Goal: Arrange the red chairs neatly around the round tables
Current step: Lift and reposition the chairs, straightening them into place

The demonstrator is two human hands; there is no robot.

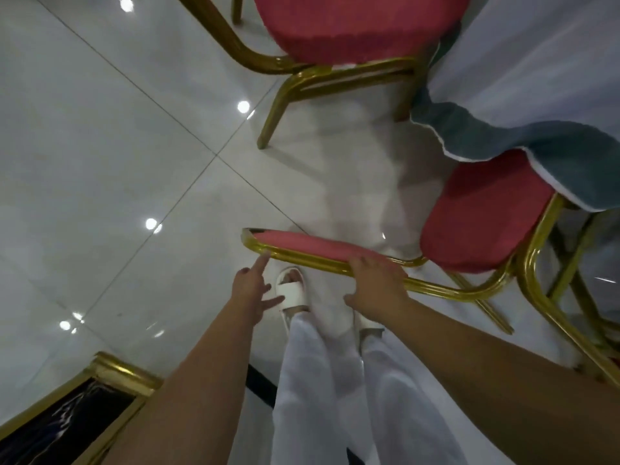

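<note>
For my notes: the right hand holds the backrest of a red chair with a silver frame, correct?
Not quite: the frame is gold, not silver. The head view shows the right hand holding that red chair's backrest.

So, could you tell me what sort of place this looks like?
Probably a banquet or function hall: red chairs with gold frames, a cloth-draped table, and a glossy tiled floor.

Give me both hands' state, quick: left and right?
Left hand: open, index finger touching the chair backrest frame.
Right hand: fingers curled over that backrest's top edge, gripping it.
</note>
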